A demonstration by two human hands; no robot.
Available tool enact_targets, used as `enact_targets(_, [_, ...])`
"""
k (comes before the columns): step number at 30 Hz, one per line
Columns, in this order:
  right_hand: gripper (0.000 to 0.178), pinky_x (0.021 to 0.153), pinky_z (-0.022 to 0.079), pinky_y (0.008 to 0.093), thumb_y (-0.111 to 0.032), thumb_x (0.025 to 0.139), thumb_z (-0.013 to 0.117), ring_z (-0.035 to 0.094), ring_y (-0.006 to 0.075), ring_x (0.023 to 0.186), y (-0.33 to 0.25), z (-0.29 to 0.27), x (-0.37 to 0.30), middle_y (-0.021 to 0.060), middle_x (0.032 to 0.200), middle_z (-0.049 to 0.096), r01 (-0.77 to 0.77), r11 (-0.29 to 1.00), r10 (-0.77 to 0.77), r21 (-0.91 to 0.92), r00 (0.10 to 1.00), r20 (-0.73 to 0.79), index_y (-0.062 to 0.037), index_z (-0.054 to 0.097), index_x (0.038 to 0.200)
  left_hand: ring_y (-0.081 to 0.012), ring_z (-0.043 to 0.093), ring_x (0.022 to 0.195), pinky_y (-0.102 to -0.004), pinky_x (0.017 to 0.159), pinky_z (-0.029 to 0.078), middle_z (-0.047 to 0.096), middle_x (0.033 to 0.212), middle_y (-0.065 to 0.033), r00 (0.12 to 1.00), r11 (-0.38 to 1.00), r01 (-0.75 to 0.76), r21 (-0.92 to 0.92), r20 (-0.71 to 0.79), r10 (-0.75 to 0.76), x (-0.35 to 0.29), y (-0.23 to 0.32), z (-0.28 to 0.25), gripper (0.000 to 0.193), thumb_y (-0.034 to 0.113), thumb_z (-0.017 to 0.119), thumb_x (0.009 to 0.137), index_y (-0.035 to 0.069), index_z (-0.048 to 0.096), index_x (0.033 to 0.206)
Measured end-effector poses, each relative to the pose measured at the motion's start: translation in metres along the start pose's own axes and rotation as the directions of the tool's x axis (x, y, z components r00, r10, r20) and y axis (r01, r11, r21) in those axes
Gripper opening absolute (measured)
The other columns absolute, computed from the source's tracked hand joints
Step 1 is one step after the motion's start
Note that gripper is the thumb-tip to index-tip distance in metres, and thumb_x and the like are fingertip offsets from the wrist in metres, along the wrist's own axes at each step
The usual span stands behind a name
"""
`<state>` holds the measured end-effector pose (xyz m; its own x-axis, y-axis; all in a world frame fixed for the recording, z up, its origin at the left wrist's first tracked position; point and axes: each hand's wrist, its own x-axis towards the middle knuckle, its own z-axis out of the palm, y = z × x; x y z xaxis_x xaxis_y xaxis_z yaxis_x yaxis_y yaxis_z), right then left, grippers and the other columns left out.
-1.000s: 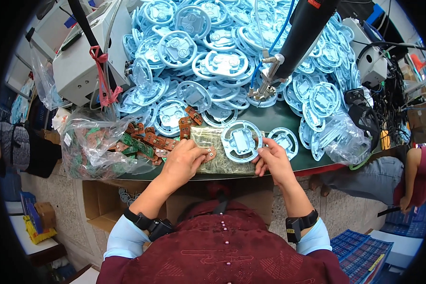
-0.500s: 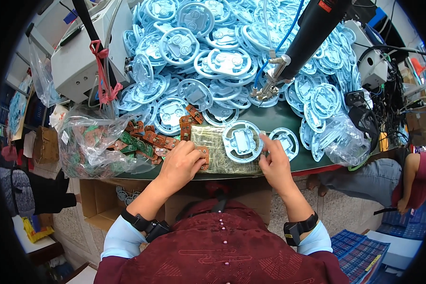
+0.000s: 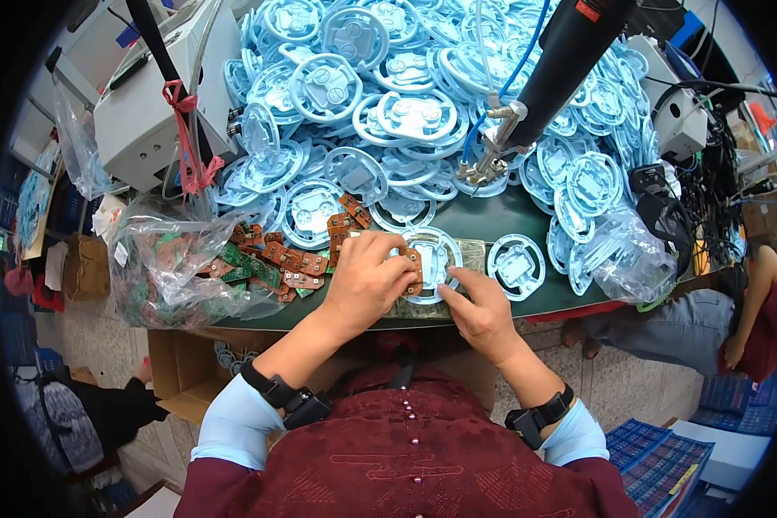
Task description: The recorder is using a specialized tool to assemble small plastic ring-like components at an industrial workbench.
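My left hand [image 3: 363, 281] pinches a small brown circuit board [image 3: 415, 271] over the left part of a light blue plastic steering wheel [image 3: 435, 257]. That wheel lies on a film-wrapped block [image 3: 472, 253] near the table's front edge. With fingers and thumb closed at its right rim, my right hand [image 3: 487, 316] grips the wheel. The fingertips of my left hand are partly hidden, and I cannot tell if the board touches the wheel. Another blue steering wheel [image 3: 517, 268] lies on the green table [image 3: 527, 223], right of the block.
Behind is a large heap of blue wheels [image 3: 406, 116]. Loose circuit boards [image 3: 272, 259] spill from a clear bag [image 3: 160, 268] at left. A black tool with a metal tip [image 3: 492, 155] hangs over the table. Grey machines stand on both sides; another person [image 3: 691, 324] sits at right.
My left hand has moved right, carrying a circuit board from beside the block to the steering wheel. My right hand has shifted left and down, and the wheel has moved slightly left.
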<state>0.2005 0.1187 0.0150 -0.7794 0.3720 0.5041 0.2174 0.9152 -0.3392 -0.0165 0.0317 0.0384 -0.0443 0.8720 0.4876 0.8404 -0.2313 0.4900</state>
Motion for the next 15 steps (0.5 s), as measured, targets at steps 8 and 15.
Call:
enact_targets(8, [0.031,0.081,0.051,0.0414,-0.005,0.075,0.069,0.064,0.0315,0.100,-0.001,-0.001,0.001,0.0136,0.115,0.063,-0.008,1.000,0.008,-0.002,1.000,0.017,-0.0067,0.067,0.106,-0.0252,0.056,0.101,-0.0400,0.084,0.039,0.063,0.106,-0.0031,0.999,1.000,-0.018,0.024,0.041,0.017,0.013,-0.003,0.023,0.015,0.013,0.077,0.075,0.011,0.069,0.088])
enact_targets(15, [0.029,0.081,0.051,0.0414,-0.006,0.076,0.068,0.064,0.0317,0.100,0.003,-0.006,-0.002,0.0141,0.115,0.063,0.007,1.000,-0.007,0.005,1.000,0.011,-0.0052,0.067,0.105,-0.0240,0.056,0.103,-0.0410,0.084,0.039,0.063,0.106,-0.0016,0.994,0.998,-0.051,0.033,0.101,0.047,0.017,-0.002,0.026,0.015,0.012,0.077,0.075,0.012,0.070,0.089])
